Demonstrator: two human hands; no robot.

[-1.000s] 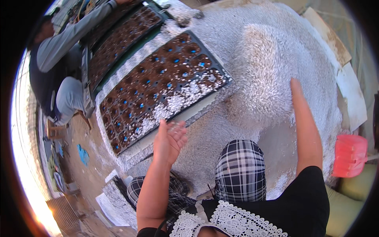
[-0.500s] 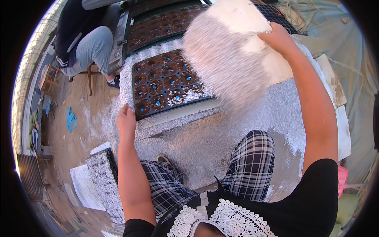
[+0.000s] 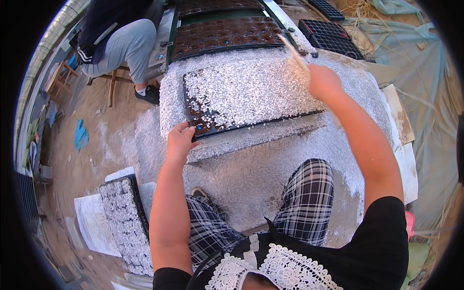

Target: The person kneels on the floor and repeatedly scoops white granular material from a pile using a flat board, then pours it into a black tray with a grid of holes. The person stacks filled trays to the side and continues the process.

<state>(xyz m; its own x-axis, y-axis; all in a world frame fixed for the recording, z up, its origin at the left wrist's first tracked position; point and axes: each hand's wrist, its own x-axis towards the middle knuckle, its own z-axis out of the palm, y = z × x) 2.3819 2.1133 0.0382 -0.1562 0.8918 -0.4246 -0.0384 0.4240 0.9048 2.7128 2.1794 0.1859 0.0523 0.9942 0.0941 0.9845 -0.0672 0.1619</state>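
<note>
A black seedling tray (image 3: 205, 126) lies before me on a heap of white granules. White granules (image 3: 256, 92) cover most of its cells; brown soil and a few bright blue specks show along its left side. My left hand (image 3: 180, 141) grips the near left corner of the tray, thumb and fingers closed on the rim. Above the tray's right end, my right hand (image 3: 325, 83) is closed around a thin pale board (image 3: 296, 54), tilted and seen nearly edge-on. The fingers of that hand are partly hidden behind it.
Beyond are more soil-filled trays (image 3: 227, 36) in a green frame. Empty black trays (image 3: 331, 38) lie far right. A person in grey trousers (image 3: 126, 48) sits far left. A granule-covered tray (image 3: 124, 220) leans near my left leg. A blue scrap (image 3: 80, 135) lies on the ground.
The granules streaming off the raised board now cover most of the tray. The board has tipped edge-on and my right hand has dropped lower. My left hand has closed on the tray's corner.
</note>
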